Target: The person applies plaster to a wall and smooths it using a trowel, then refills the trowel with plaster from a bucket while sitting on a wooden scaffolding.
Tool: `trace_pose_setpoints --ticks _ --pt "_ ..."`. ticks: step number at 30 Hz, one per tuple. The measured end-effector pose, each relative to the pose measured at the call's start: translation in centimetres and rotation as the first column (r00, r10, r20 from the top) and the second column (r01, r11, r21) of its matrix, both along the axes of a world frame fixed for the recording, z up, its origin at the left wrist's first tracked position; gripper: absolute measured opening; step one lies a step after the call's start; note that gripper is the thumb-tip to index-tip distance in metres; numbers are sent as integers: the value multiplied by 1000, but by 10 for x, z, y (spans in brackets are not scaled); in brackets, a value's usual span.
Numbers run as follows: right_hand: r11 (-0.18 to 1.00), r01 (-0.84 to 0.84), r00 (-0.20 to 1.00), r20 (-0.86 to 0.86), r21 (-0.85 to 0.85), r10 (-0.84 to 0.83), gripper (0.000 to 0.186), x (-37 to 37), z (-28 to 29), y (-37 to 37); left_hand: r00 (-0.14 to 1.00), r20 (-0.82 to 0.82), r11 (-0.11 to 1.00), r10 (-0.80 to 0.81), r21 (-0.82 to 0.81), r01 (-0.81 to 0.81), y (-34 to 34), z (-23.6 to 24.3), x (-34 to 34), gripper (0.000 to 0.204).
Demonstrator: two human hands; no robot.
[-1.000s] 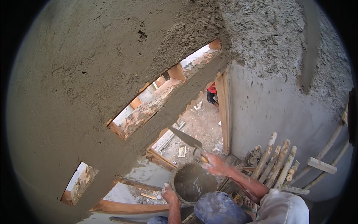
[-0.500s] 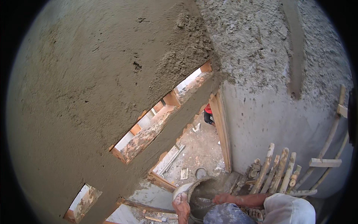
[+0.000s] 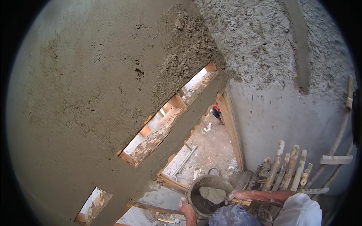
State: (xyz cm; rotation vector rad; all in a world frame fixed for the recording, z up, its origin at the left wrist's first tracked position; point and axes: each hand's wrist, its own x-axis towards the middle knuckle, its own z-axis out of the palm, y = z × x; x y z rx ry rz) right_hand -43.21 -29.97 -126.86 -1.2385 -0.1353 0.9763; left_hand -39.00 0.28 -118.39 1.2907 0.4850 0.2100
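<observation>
Low in the view stands a round, mortar-smeared bucket [image 3: 191, 187] with wet grey mortar inside. My left hand [image 3: 187, 210] is closed on its left rim. My right hand [image 3: 240, 195] is wrapped round the wooden handle of a trowel [image 3: 240, 202]. A heap of wet mortar [image 3: 212, 194] covers the trowel's blade, which hovers over the bucket's mouth. The broad wall [image 3: 94, 83] ahead and to the left bears wet plaster, smooth in most places and rough beside the corner.
Rough-coated wall [image 3: 256, 49] meets smoother grey wall [image 3: 271, 113] at the right. Cut wooden poles [image 3: 289, 165] and a pole ladder [image 3: 336, 159] stand there. A wooden door frame [image 3: 230, 132] edges an opening; far below, a person in red [image 3: 217, 112] is partly visible above the littered floor [image 3: 211, 150].
The trowel has come up out of the bucket with mortar on its blade. The bucket, tilted before, now sits more level. My left hand stays on its rim.
</observation>
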Motion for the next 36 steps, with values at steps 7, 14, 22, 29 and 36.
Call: trace_pose_setpoints --ticks 7,14,22,29,36 --pt "624 626 669 88 468 -738 38 24 243 -73 992 -117 999 46 24 -44 42 -39 2 44" --pt "-39 617 -349 229 786 -909 43 113 428 -110 988 -135 981 71 -169 -94 37 14 -23 43" --pt "-292 654 -755 583 698 -300 40 292 515 -162 982 -154 990 113 -72 -125 20 17 -13 44" --pt "744 471 554 815 -473 168 47 136 197 -53 962 -186 978 201 103 -184 7 30 -19 36" --pt "564 127 751 450 -816 482 28 -22 -44 22 979 -205 891 -15 441 106 -2 -15 -3 34"
